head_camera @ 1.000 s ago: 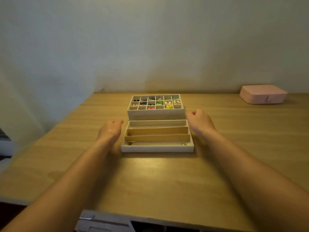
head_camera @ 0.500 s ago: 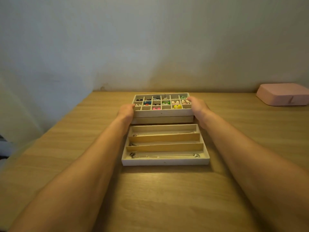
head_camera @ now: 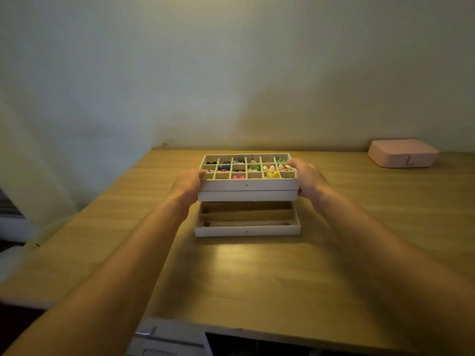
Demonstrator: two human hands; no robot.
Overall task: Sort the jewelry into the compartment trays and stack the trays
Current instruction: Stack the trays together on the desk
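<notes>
The left hand (head_camera: 189,183) and right hand (head_camera: 307,177) grip the ends of two stacked trays, the grid tray (head_camera: 246,185) of coloured jewelry atop a plain tray (head_camera: 246,196), over the slotted tray (head_camera: 246,230) on the surface (head_camera: 257,278)

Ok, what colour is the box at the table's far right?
The box is pale pink, head view.

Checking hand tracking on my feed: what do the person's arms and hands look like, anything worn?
The left forearm and right forearm are bare to the frame edge, no sleeves showing. The left hand and right hand have no gloves; no watch, bracelet or ring is visible on the parts in view.
</notes>
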